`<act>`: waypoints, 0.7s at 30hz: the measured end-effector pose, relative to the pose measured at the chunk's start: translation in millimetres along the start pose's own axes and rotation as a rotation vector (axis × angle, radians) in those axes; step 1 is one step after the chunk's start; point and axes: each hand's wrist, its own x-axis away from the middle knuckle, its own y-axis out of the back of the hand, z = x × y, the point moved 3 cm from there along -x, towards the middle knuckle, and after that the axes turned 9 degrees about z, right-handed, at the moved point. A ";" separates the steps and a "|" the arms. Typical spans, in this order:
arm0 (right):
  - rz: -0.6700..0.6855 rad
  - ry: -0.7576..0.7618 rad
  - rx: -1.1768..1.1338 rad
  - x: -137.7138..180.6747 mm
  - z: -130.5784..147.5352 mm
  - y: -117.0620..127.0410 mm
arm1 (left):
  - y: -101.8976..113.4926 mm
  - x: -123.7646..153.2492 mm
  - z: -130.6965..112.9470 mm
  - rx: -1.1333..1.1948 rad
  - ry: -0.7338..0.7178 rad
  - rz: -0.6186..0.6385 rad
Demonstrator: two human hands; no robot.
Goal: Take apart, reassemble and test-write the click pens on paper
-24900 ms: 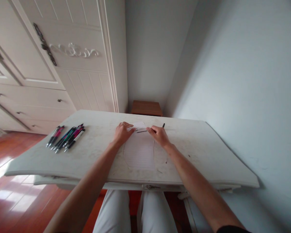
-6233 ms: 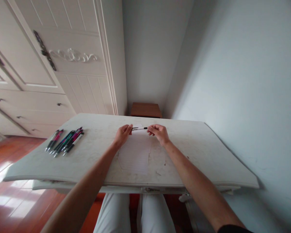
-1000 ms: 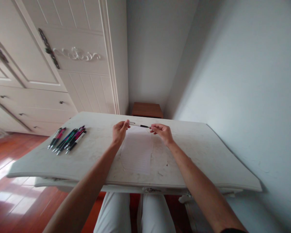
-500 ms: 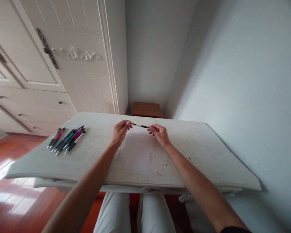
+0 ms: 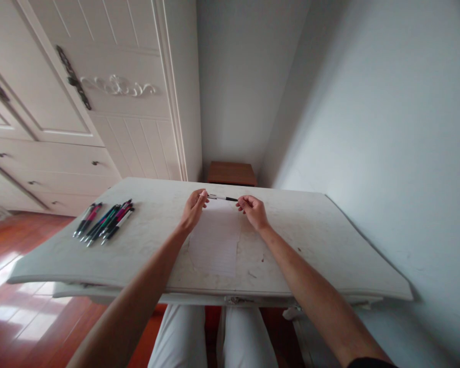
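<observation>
Between my two hands a white and black pen [image 5: 223, 198] is held level above the far end of a sheet of lined paper [image 5: 214, 240]. My left hand [image 5: 193, 208] is closed on the pen's left end, the thumb pressed near its tip. Fingertips of my right hand [image 5: 253, 209] pinch the black end on the right. The paper lies on the white table [image 5: 291, 240] under and in front of the hands.
Several pens [image 5: 105, 222] with black, pink, green and white parts lie in a loose pile on the table's left side. A white wardrobe [image 5: 138, 128] stands behind on the left, a brown wooden box-like piece [image 5: 232, 173] beyond the far edge, and a wall [image 5: 387, 153] at the right.
The pen has shifted slightly to the right along with my right hand. My left thumb looks straighter at the pen's left end. The pile of pens and the paper stay put.
</observation>
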 end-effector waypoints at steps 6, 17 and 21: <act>0.005 0.015 0.012 0.0 -0.6 0.2 | 2.9 0.9 -2.2 -0.014 0.018 0.059; -0.006 0.011 0.046 -0.1 -0.1 1.5 | -1.8 -0.4 0.0 0.092 0.026 0.060; -0.002 0.014 0.075 0.4 0.7 0.0 | 2.4 0.7 1.4 -0.015 0.007 -0.007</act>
